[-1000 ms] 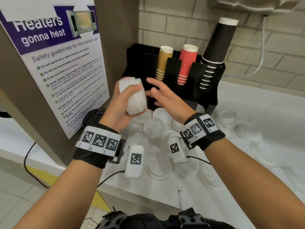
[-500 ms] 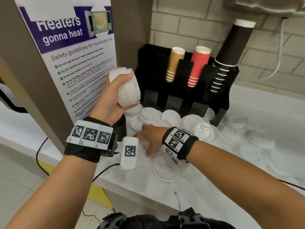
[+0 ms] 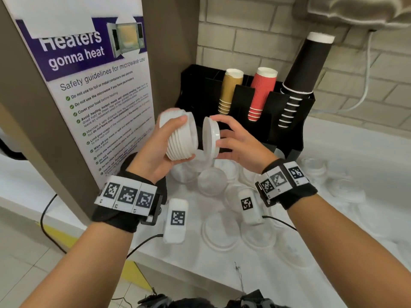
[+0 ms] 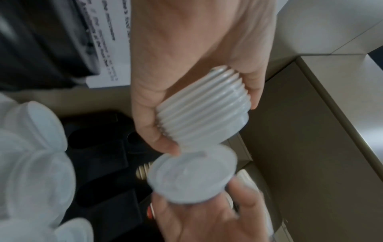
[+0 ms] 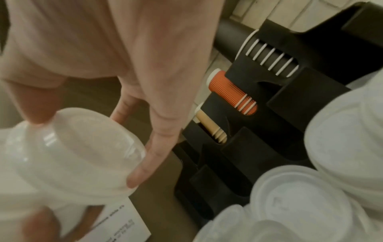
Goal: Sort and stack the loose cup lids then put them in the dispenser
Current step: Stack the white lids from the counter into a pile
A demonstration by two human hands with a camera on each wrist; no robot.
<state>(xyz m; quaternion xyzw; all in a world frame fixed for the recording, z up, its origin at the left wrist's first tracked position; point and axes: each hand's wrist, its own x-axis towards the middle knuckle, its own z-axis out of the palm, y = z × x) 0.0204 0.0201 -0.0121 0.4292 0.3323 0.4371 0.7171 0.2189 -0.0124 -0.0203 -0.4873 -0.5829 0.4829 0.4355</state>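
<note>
Moved since earlier: right hand (image 3: 233,143) was down among the loose lids on the worktop half a second ago; now it is raised, bringing a single white lid (image 3: 210,138) up to the stack.
Left hand: left hand (image 3: 155,152) is curled round a stack of nested white lids (image 3: 181,135), fingers across the far end, thumb under the near end; stack lies on its side, in the air in front of the black dispenser (image 3: 287,121).
Right hand: fingertips pinch the single lid by its rim, edge-on, just beside the open end of the stack, not yet seated on it.
Done so far: roughly ten lids nested in the held stack, judged from its ridges in the left wrist view.
Left to do: many loose lids (image 3: 219,234) lie scattered on the white worktop (image 3: 367,165) in front of and to the right of the dispenser; some look clear, some white, so sorting seems unfinished.
Dispenser: holds tan cups (image 3: 229,92), red cups (image 3: 262,94) and black cups (image 3: 304,72); no lids visible in it yet.
Progress: early to middle, by my judgement.
</note>
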